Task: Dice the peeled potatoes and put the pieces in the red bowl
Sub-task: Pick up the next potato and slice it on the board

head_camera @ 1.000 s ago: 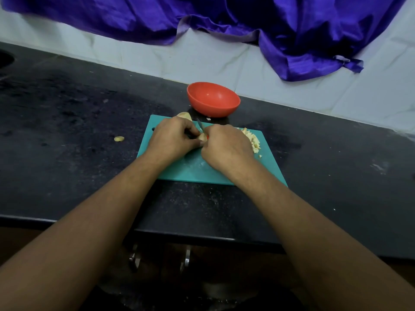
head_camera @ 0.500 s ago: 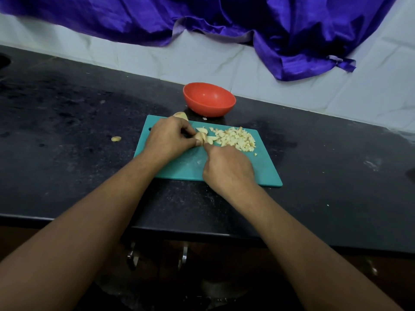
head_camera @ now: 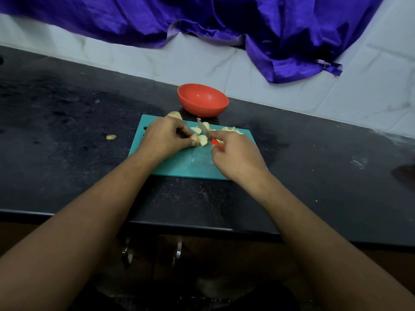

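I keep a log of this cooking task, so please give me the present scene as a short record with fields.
left hand: pinches a potato piece on the cutting board
right hand: grips the knife by its red handle, blade pointing away from the person
red bowl: behind the board, no pieces visible inside
diced pieces: small pile at the board's far right, partly hidden by the right hand
larger potato: at the board's far edge, behind the left hand
stray piece: on the black counter, left of the board

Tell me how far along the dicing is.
Done: a diced pile lies on the board. In hand: the left hand holds a chunk, the right hand grips the knife. Left: a potato behind the left hand, and the bowl looks empty.
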